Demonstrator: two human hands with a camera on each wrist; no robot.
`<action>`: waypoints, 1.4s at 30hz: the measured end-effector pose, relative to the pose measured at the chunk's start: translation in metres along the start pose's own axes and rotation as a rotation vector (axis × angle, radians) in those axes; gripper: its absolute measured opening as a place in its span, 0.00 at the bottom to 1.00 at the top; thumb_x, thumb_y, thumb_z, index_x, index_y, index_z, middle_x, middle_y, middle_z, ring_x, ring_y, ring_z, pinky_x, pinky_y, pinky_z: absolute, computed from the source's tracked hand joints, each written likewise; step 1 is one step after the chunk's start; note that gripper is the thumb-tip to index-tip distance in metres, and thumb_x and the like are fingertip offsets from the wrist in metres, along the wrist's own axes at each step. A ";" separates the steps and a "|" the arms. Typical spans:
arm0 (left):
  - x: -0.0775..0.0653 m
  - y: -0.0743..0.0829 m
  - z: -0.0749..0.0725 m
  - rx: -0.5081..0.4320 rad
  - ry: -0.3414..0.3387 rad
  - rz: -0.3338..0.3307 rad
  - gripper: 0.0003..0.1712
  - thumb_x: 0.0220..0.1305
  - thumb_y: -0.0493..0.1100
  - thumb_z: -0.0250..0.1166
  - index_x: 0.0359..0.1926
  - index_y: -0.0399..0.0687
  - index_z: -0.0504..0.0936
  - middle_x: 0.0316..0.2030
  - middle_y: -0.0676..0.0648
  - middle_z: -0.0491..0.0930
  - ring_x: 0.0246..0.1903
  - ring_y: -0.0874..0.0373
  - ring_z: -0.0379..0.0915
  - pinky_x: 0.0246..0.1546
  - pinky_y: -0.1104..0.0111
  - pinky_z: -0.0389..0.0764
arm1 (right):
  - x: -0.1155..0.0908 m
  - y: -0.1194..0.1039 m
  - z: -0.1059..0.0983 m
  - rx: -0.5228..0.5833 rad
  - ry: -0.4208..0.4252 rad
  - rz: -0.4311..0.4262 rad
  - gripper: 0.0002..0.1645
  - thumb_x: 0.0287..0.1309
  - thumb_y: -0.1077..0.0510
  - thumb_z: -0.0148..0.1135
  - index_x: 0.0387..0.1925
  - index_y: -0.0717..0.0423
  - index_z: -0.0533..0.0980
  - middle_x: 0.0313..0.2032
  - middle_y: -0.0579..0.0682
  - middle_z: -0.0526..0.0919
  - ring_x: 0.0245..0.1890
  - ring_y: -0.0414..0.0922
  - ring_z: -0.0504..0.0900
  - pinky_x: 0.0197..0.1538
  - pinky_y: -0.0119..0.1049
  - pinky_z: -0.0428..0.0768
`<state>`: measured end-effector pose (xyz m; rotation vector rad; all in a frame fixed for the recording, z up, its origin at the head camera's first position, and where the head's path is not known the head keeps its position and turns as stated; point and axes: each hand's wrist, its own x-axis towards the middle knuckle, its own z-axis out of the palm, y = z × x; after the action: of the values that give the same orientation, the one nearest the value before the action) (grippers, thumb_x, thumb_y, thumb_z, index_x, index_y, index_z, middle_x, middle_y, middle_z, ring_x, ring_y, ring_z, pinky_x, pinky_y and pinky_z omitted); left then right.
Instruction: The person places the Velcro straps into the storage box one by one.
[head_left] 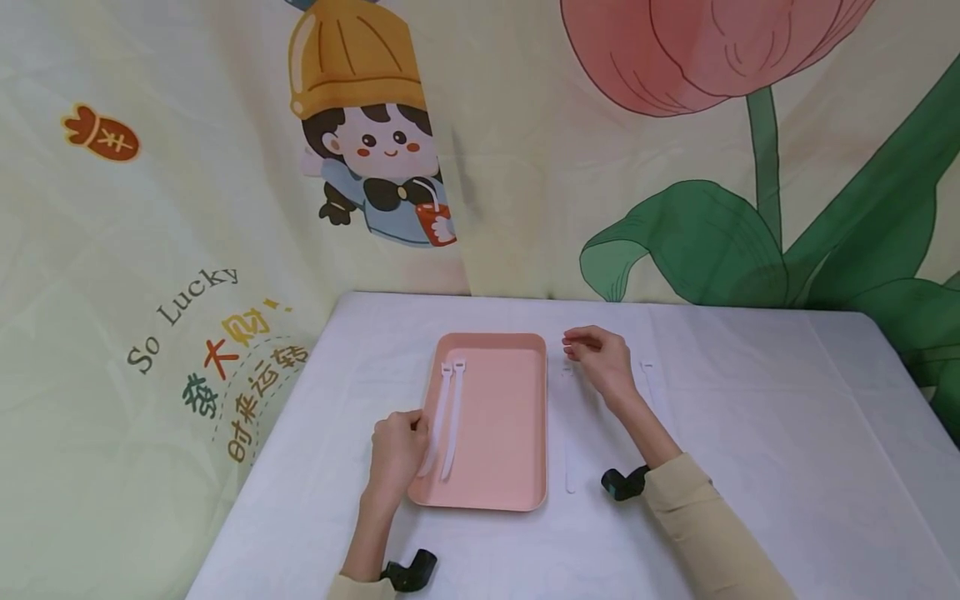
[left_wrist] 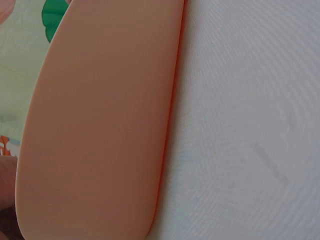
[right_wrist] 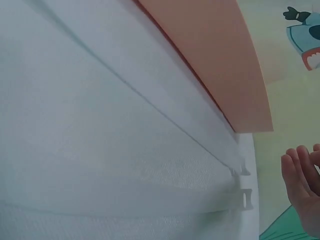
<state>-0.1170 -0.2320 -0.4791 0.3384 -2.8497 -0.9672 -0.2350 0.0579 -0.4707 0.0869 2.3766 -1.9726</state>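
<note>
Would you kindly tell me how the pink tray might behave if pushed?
The pink tray probably won't roll or tip, lying flat and broad on the table. Its smooth, low walls suggest it may be light and fairly stiff. The two white strips lying inside might shift.

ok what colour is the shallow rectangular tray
The shallow rectangular tray is pink; the head view shows it best.

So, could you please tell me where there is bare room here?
The right half of the pink tray, beside two white strips, and the white tablecloth right of the right sleeve. Crowded: around the right hand, near loose strips.
</note>
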 end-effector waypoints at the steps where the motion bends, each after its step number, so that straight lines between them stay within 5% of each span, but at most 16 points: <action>1: 0.000 0.000 0.000 0.000 0.001 -0.002 0.12 0.69 0.31 0.60 0.43 0.30 0.89 0.21 0.44 0.79 0.17 0.61 0.67 0.17 0.72 0.66 | 0.000 0.001 -0.001 0.002 0.005 0.005 0.14 0.71 0.69 0.56 0.53 0.65 0.82 0.50 0.64 0.86 0.51 0.59 0.86 0.57 0.49 0.83; 8: 0.000 -0.001 0.001 0.002 0.009 0.003 0.12 0.69 0.31 0.60 0.44 0.29 0.89 0.22 0.43 0.81 0.18 0.60 0.68 0.18 0.71 0.68 | 0.005 0.011 -0.012 -0.004 0.035 0.012 0.15 0.71 0.68 0.55 0.53 0.65 0.82 0.51 0.63 0.86 0.52 0.57 0.86 0.58 0.46 0.83; 15: 0.000 -0.001 0.001 0.001 0.008 -0.003 0.13 0.69 0.31 0.60 0.48 0.27 0.87 0.30 0.37 0.86 0.19 0.59 0.71 0.19 0.71 0.70 | 0.011 0.023 -0.020 -0.026 0.048 0.009 0.15 0.69 0.68 0.56 0.53 0.65 0.82 0.52 0.63 0.86 0.52 0.56 0.86 0.50 0.31 0.84; 22: -0.001 -0.002 0.001 -0.002 0.009 0.009 0.13 0.69 0.31 0.60 0.48 0.27 0.87 0.33 0.34 0.87 0.19 0.59 0.72 0.19 0.71 0.71 | 0.015 0.032 -0.023 -0.128 0.045 0.037 0.14 0.70 0.63 0.60 0.54 0.62 0.82 0.53 0.60 0.86 0.54 0.53 0.83 0.56 0.37 0.81; 31: -0.002 0.000 -0.001 -0.006 0.006 -0.001 0.13 0.69 0.31 0.60 0.48 0.28 0.87 0.33 0.34 0.87 0.19 0.59 0.72 0.18 0.71 0.71 | 0.015 0.035 -0.024 -0.130 0.003 0.090 0.16 0.69 0.64 0.58 0.55 0.62 0.81 0.54 0.61 0.85 0.43 0.51 0.83 0.43 0.31 0.83; 42: -0.002 0.001 0.000 -0.004 0.000 -0.004 0.14 0.70 0.31 0.60 0.50 0.25 0.86 0.30 0.35 0.86 0.17 0.60 0.71 0.17 0.73 0.69 | 0.012 0.037 -0.027 -0.123 -0.068 0.134 0.19 0.69 0.62 0.59 0.59 0.61 0.78 0.53 0.61 0.85 0.42 0.49 0.83 0.42 0.31 0.84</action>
<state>-0.1153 -0.2310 -0.4787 0.3434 -2.8476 -0.9741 -0.2446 0.0914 -0.5030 0.1668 2.3750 -1.7396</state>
